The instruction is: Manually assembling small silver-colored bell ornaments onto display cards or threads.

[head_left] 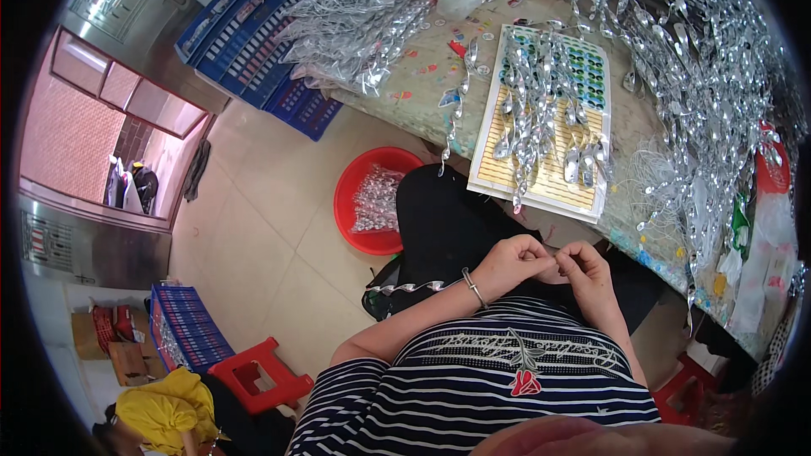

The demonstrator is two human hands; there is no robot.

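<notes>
Over her lap, the left hand (511, 260) and right hand (581, 266) meet, fingertips pinching a thin twisted silver foil strip (414, 286) trailing leftward; it looks feather-light, limp, easily creased; best held near its end.

Two hands (549, 263), one red basin (355, 203), one red stool (258, 376), two blue crates (190, 325).

A thin, shiny silver twisted strand (405, 286) runs roughly level from the pinched fingertips leftward, past the left wrist, across the dark lap, near the table's edge.
</notes>
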